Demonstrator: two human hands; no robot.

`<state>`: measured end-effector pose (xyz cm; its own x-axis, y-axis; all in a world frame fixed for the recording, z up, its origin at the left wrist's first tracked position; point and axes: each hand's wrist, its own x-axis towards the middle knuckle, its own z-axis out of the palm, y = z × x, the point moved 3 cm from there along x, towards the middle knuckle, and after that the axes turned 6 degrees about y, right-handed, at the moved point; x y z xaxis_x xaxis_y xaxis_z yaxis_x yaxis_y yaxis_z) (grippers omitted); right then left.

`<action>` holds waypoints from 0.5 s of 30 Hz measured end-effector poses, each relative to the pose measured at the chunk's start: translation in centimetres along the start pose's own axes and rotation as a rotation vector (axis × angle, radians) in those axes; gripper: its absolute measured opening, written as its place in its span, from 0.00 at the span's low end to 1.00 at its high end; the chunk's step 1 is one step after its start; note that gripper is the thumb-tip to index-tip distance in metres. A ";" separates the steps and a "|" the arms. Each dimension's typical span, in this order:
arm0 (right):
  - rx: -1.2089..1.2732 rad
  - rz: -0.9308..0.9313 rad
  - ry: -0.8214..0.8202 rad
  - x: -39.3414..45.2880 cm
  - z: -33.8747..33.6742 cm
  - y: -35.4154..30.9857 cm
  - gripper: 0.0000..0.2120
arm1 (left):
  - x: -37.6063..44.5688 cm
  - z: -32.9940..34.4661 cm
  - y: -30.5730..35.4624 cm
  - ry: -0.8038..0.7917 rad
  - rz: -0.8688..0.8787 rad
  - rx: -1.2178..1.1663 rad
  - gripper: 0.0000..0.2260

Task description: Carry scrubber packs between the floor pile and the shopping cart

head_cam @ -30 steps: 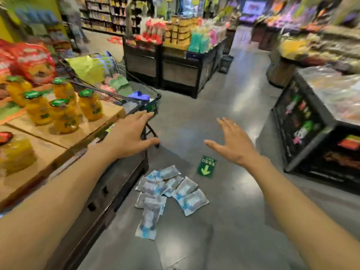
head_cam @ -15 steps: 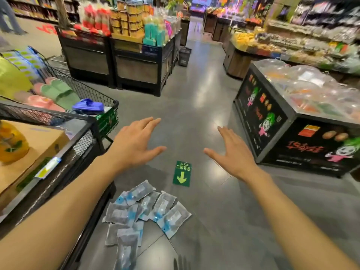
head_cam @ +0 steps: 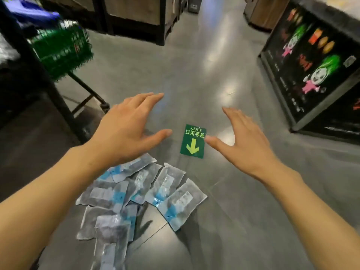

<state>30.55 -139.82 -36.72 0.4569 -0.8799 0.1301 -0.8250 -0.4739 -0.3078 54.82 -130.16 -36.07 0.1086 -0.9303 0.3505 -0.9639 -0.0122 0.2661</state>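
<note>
Several clear plastic packets with blue print (head_cam: 140, 193) lie in a loose heap on the grey shop floor (head_cam: 243, 221). My left hand (head_cam: 126, 131) hovers palm down just above the heap's far edge, fingers spread and straight, holding nothing. My right hand (head_cam: 245, 141) is stretched out to the right of the heap, fingers straight, its thumb tip over the edge of a green exit-arrow floor sticker (head_cam: 193, 141). Neither hand touches a packet.
A shopping trolley with a green front panel (head_cam: 62, 49) stands at the upper left beside a dark display stand (head_cam: 23, 106). A black display bin with cartoon figures (head_cam: 315, 61) is at the right. More dark stands (head_cam: 140, 14) line the aisle behind.
The view has tipped down toward the floor and closer to the packets. Both hands have lowered and moved forward over the heap and the sticker, staying spread.
</note>
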 end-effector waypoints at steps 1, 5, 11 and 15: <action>0.004 -0.002 -0.002 -0.3 4.1 1.5 0.46 | -1.5 4.2 -1.0 -0.002 -0.007 -0.006 0.39; 0.017 -0.009 0.016 -1.2 18.6 7.2 0.48 | -6.7 19.9 -5.2 -0.033 -0.055 -0.016 0.39; -0.008 -0.044 0.062 -2.4 31.8 13.2 0.47 | -10.4 34.0 -9.0 -0.027 -0.069 -0.032 0.38; -0.016 -0.059 0.084 -2.9 34.9 15.5 0.45 | -10.4 37.8 -9.5 -0.020 -0.029 -0.024 0.37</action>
<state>28.01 -143.42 -74.79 0.4758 -0.8498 0.2267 -0.8029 -0.5249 -0.2826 53.71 -134.25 -76.16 0.1310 -0.9367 0.3248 -0.9542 -0.0302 0.2976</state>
